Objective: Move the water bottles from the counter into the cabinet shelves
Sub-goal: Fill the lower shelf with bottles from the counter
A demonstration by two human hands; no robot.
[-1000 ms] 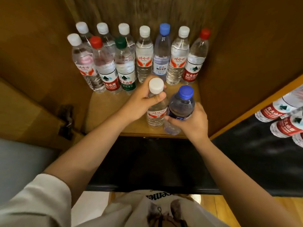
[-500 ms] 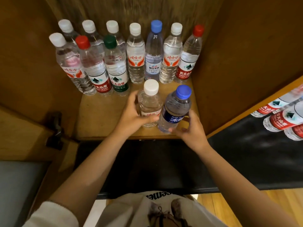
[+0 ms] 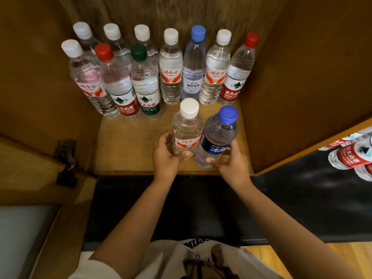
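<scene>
Your left hand (image 3: 165,156) cups the white-capped bottle (image 3: 187,129); at its 3 o'clock, your right hand (image 3: 231,160) loosely wraps the blue-capped bottle (image 3: 216,139) on the shelf (image 3: 128,146).

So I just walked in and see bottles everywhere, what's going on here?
A person is stocking a wooden cabinet shelf with water bottles. The left hand is around a white-capped bottle and the right hand is around a dark blue-labelled bottle, both standing upright near the shelf's front edge. Ten bottles already stand toward the back, including a green-capped bottle. More bottles lie on the dark counter at right, not yet moved.
</scene>
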